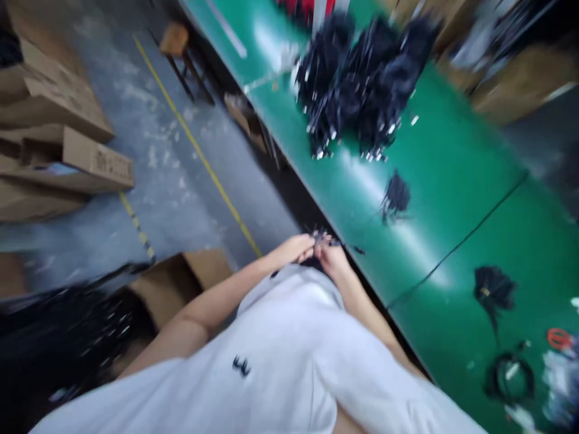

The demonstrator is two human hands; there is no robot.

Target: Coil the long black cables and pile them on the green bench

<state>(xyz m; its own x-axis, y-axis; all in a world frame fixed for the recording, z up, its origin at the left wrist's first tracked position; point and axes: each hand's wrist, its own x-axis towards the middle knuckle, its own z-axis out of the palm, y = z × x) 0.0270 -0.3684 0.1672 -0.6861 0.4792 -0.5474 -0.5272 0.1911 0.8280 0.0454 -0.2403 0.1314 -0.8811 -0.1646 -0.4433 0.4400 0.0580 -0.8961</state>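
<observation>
Black cords (319,234), pinched by both the left hand (299,247) and right hand (332,256), are best lined up with light, even pressure.

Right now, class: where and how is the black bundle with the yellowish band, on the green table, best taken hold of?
Probably at the yellowish band on the black bundle, coming from the picture's left with the right hand, once free. The band seems to gather the strands there, while loose ends trail down the picture; bare green table lies on that side.
</observation>
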